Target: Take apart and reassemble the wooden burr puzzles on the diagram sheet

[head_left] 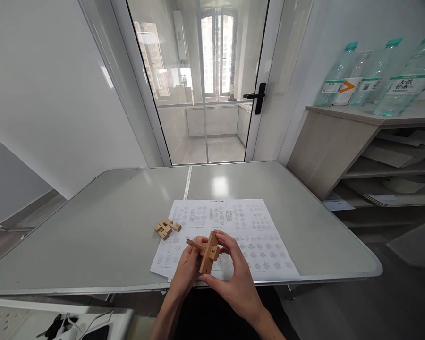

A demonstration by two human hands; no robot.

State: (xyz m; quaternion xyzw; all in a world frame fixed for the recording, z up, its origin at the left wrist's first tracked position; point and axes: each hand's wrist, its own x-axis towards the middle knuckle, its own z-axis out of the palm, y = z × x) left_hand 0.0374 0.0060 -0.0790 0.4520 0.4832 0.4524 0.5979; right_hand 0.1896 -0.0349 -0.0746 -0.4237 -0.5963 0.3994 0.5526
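A partly joined wooden block puzzle [208, 255] is held between my two hands over the table's front edge. One long flat piece faces me, marked with a number at its lower end, and a short block marked 2 juts out of it. My left hand [188, 264] is closed around the left side, where a thin stick-like piece points up and left. My right hand [235, 269] grips the long piece between thumb and fingers at its two ends. Several loose wooden pieces [163, 229] lie in a small heap left of the hands.
Printed diagram sheets [269, 255] lie under and beyond my hands on the grey table [102, 236]. A shelf unit [326, 141] with several plastic bottles [366, 75] stands at right. A glass door [205, 127] is behind the table. Keys and cables rest on a white surface [120, 316] at lower left.
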